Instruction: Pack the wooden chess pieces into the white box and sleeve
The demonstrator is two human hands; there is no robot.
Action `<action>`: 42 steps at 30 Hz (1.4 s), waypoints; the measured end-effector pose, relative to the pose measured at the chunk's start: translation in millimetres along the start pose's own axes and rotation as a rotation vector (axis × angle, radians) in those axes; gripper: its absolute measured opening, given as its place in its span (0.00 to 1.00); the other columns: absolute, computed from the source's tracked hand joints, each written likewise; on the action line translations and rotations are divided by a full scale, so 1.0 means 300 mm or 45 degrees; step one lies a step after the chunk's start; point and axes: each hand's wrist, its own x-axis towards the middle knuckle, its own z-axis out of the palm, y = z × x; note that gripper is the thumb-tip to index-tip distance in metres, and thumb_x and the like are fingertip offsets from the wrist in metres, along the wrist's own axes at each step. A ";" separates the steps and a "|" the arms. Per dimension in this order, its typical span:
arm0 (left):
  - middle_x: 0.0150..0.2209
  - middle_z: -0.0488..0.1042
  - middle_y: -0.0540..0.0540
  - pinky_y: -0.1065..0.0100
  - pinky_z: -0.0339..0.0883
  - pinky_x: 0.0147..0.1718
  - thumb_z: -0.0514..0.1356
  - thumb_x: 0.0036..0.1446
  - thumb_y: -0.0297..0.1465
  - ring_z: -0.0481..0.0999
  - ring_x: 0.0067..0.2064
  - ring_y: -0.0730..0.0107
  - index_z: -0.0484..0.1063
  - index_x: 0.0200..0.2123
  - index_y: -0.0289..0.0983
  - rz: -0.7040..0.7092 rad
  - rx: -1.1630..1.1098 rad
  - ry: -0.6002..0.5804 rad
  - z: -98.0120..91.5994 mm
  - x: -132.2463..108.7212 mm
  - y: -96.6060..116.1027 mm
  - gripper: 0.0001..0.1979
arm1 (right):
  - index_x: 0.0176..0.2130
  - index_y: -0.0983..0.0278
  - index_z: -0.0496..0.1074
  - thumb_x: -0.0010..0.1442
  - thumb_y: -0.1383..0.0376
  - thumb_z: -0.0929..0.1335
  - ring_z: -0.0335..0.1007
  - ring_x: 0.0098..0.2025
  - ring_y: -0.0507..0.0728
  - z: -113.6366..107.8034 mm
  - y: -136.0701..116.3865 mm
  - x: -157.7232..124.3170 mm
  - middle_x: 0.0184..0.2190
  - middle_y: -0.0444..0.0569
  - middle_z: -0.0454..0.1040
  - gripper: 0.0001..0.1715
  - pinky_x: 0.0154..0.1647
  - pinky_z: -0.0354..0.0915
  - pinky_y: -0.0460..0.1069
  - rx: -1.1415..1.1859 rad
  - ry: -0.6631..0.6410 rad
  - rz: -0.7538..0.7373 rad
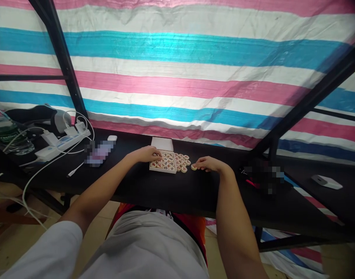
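An open white box (162,170) holds rows of round Chinese chess pieces (165,163) with red and black characters. My left hand (149,154) reaches over the box's left part, fingers curled together and tips down at the pieces; what they pinch, if anything, is hidden. To the right of the box lies a cluster of loose Chinese chess pieces (181,159), placed close together on the black table. My right hand (208,164) is just right of that cluster, closed with its fingertips on a single Chinese chess piece (193,167) at the tabletop.
Behind the box lies its white lid (162,144). On the left are a phone (100,155), a white cable, a power strip (62,145) with chargers and a water bottle (10,133). Dark blurred items (263,176) and a white device (327,181) lie right. Black frame posts flank the table (130,193).
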 end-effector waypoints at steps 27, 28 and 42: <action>0.35 0.75 0.46 0.71 0.63 0.36 0.60 0.50 0.35 0.73 0.38 0.65 0.74 0.35 0.37 -0.207 -0.234 0.200 0.039 0.025 -0.007 0.10 | 0.31 0.66 0.70 0.52 0.60 0.70 0.69 0.23 0.49 0.046 -0.023 0.033 0.26 0.50 0.77 0.11 0.24 0.63 0.43 0.213 -0.017 -0.037; 0.35 0.75 0.46 0.71 0.63 0.37 0.61 0.49 0.35 0.73 0.38 0.66 0.74 0.36 0.37 -0.196 -0.257 0.212 0.041 0.027 -0.010 0.11 | 0.32 0.66 0.70 0.52 0.60 0.70 0.69 0.23 0.49 0.045 -0.021 0.034 0.26 0.50 0.77 0.11 0.24 0.63 0.43 0.210 -0.010 -0.037; 0.29 0.74 0.46 0.68 0.68 0.33 0.64 0.46 0.35 0.75 0.33 0.67 0.72 0.32 0.33 -0.145 -0.866 0.509 0.049 0.045 0.046 0.12 | 0.40 0.63 0.71 0.52 0.53 0.68 0.71 0.37 0.55 0.218 -0.229 -0.019 0.34 0.48 0.76 0.19 0.39 0.66 0.50 0.240 0.333 -0.929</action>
